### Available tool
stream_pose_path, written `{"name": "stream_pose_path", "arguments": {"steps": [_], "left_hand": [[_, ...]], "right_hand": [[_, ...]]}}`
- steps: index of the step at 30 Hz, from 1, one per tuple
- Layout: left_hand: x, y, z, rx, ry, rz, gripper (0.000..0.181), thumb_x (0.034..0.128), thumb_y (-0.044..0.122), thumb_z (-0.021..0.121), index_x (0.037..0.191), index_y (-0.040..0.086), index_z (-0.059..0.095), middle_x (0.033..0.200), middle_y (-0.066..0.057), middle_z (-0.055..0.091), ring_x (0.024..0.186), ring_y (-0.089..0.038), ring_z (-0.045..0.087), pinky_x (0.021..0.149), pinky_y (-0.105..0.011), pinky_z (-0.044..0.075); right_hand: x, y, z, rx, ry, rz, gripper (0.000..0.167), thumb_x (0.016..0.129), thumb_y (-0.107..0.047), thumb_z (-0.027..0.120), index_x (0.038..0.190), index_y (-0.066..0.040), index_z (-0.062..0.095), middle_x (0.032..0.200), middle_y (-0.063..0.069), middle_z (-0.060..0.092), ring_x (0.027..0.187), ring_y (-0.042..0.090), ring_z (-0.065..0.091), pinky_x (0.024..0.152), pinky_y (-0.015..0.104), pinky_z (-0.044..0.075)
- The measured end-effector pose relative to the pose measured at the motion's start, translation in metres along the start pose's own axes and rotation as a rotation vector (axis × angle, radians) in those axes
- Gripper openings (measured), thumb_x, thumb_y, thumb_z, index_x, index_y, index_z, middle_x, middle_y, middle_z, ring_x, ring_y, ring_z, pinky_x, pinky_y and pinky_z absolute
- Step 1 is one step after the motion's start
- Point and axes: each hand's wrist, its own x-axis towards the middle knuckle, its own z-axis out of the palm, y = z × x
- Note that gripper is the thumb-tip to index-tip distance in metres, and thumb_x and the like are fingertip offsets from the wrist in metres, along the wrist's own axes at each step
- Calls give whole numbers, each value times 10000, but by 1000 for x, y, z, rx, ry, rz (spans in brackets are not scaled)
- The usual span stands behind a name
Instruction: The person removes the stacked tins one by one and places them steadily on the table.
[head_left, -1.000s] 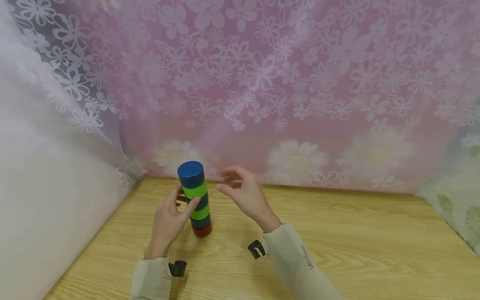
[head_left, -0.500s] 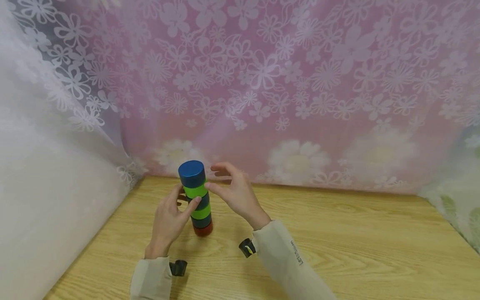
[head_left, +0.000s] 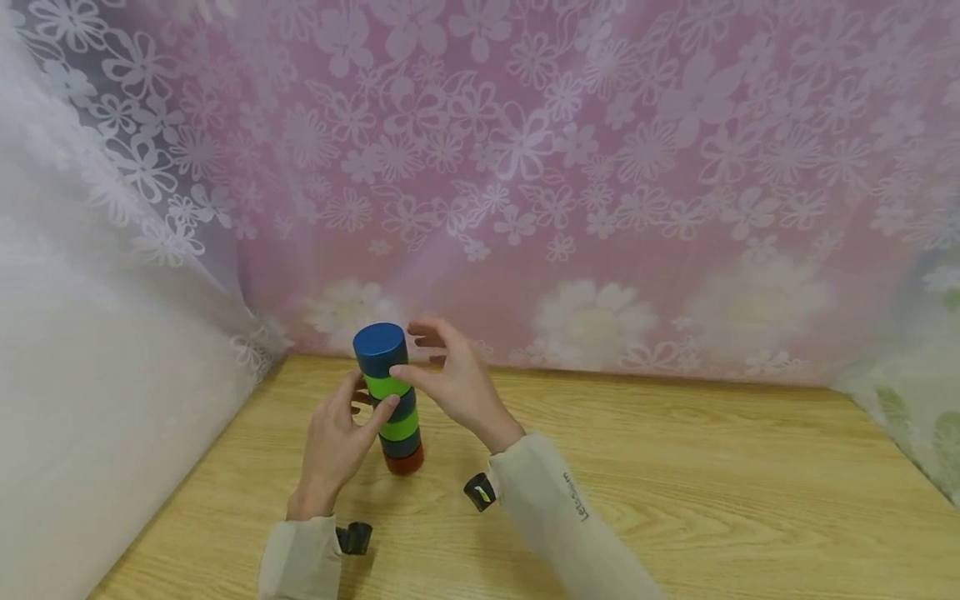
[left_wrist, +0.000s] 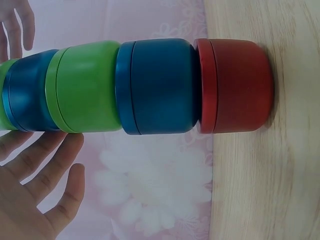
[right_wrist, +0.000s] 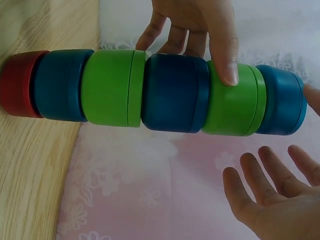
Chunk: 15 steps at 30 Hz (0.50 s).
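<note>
Working from the left edge of the head view, we log a white cloth [head_left: 97,358] beside the wooden table [head_left: 712,483]. Lower left of centre we find the left hand [head_left: 333,446] in a light sleeve [head_left: 300,558], a small black device [head_left: 356,538] at its wrist. Its thumb and fingers are spread loosely either side of the stack [head_left: 407,407], thumb in front, fingers behind; we cannot tell how firmly, if at all, they touch.

The stack stands on the table, left of centre in the lower half of the frame. We count six tins, bottom to top: a red tin [head_left: 405,462], then blue, green, blue, green, and a top blue tin [head_left: 380,348].

Just right of it we record the right hand [head_left: 465,387], fingers gently bent and well parted from the thumb, gripping nothing. In the head view its thumb tip overlaps the stack's upper part; contact is unclear to us. Below we see a second black device [head_left: 480,492], then a lettered sleeve [head_left: 562,517]. Behind, we note a pink floral curtain [head_left: 637,183] across the upper frame.
</note>
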Motion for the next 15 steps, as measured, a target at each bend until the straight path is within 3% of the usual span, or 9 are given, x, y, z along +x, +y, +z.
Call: {"name": "stream_pose_path", "arguments": {"steps": [15], "left_hand": [[-1, 0, -1, 12, 6, 10, 471, 942, 267, 756, 1317, 27, 602, 1115, -154, 702, 927, -329, 682, 742, -488, 548]], "right_hand": [[7, -3, 15, -19, -7, 7, 590, 907, -112, 781, 1431, -29, 524, 1328, 120, 612, 1227, 262, 567, 1043, 416, 456]]}}
